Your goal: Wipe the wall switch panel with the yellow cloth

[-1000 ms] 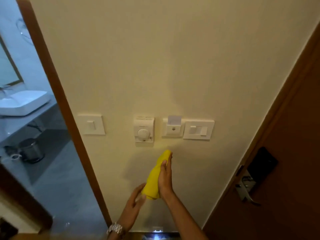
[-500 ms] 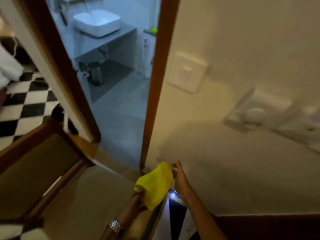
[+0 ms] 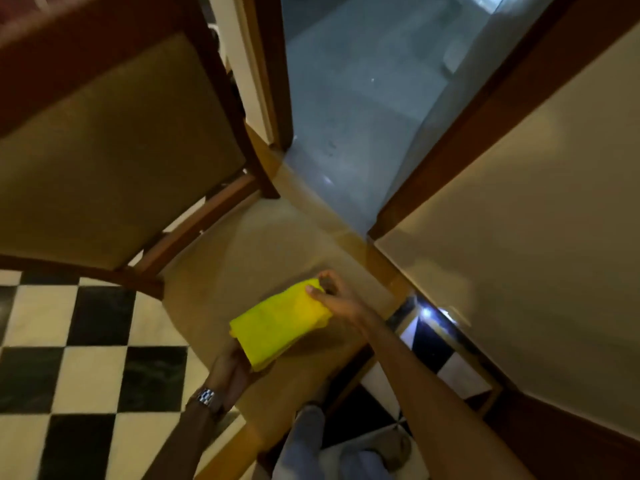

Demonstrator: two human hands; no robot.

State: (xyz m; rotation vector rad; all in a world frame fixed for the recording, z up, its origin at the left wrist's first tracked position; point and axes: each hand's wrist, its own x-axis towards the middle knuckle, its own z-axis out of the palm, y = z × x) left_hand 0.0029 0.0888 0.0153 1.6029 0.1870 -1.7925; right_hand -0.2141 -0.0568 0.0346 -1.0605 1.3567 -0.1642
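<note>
The yellow cloth point(image 3: 277, 323) is folded into a flat pad and held low over the floor between both hands. My left hand point(image 3: 230, 370), with a metal watch on the wrist, grips its near lower edge from underneath. My right hand point(image 3: 332, 294) pinches its far upper corner. The wall switch panel is out of view; only the lower part of the cream wall point(image 3: 519, 220) shows on the right.
A wooden chair point(image 3: 114, 150) with a tan padded seat stands at the left. A dark wooden door frame point(image 3: 450, 143) borders the grey bathroom floor point(image 3: 353, 98). Black-and-white checkered tiles point(image 3: 86, 368) lie at lower left. My legs point(image 3: 311, 445) show below.
The view has swung down and left from the switch panel to the floor. The cloth has come away from the wall and is now spread flat between both hands.
</note>
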